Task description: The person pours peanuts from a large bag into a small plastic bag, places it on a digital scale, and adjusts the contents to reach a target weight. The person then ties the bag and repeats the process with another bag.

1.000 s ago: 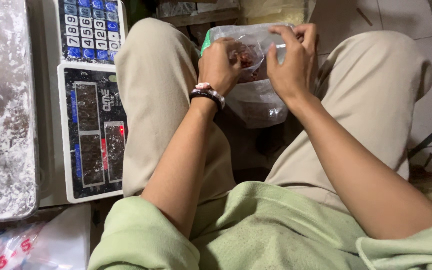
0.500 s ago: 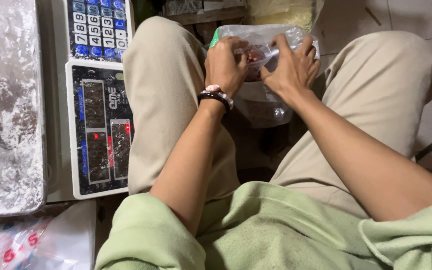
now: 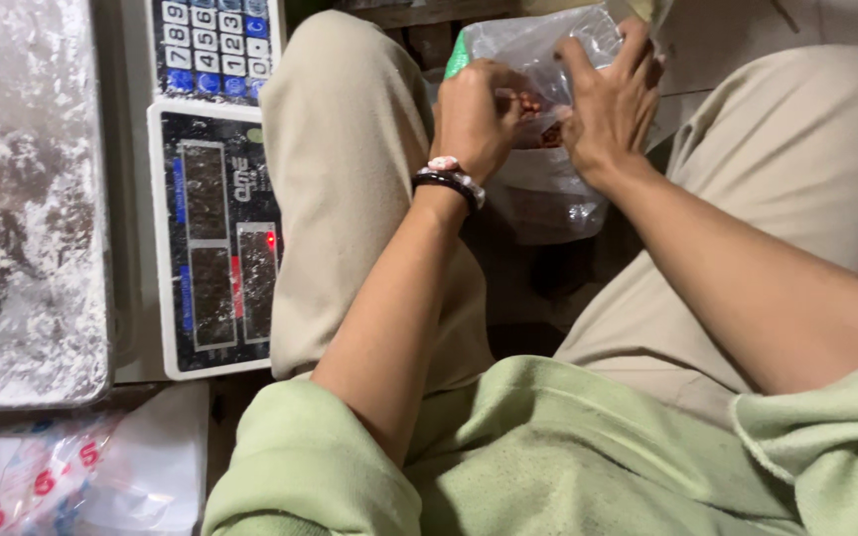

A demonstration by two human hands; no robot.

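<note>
Both hands shifted slightly up-frame since earlier. Left hand [image 3: 474, 114] and right hand [image 3: 608, 104], fingers clamped on clear plastic bag [image 3: 548, 189] between knees, beside scale [image 3: 213, 233]. Risk: thin plastic slips, reddish contents spill onto floor.

Single head-worn camera looked steeply down, close over the seated person's lap [image 3: 369, 199]; scale [image 3: 213, 238] at frame left.

The plastic bag [image 3: 548, 189] hides its contents; its top is cut off.

Green sleeves [image 3: 310, 467], beige trousers [image 3: 350, 179] — beaded wristbands [image 3: 449, 177].
</note>
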